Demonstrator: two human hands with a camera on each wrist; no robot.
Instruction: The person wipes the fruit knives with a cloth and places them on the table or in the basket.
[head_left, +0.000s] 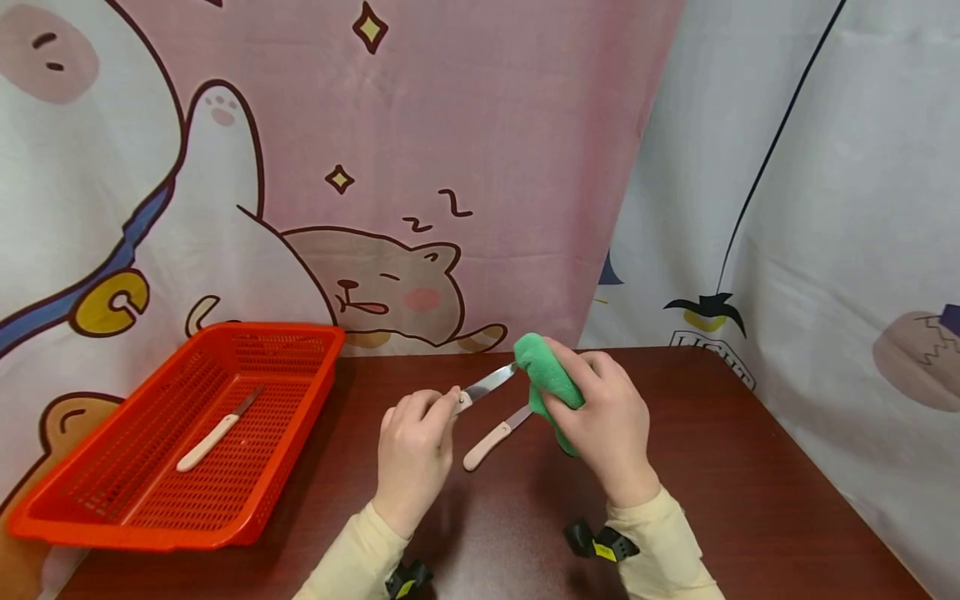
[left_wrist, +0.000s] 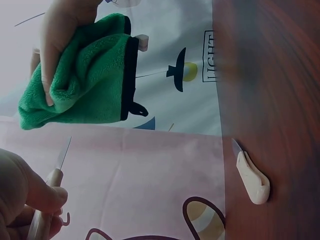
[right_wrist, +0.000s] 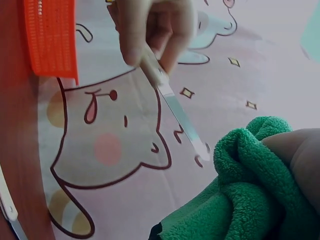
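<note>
My left hand grips the pale handle of a knife, held above the table with its blade pointing up and to the right. In my right hand is a bunched green cloth, pinched between thumb and fingers. The right wrist view shows the bare knife blade with its tip just short of the cloth. A second knife with a pale handle lies on the table below the hands; in the head view the cloth side is near its blade tip.
At the left stands a red plastic basket with perforated walls, and another pale-handled knife lies in it. The dark wooden table reaches back to a cartoon-printed curtain. A pale curtain hangs along the right side.
</note>
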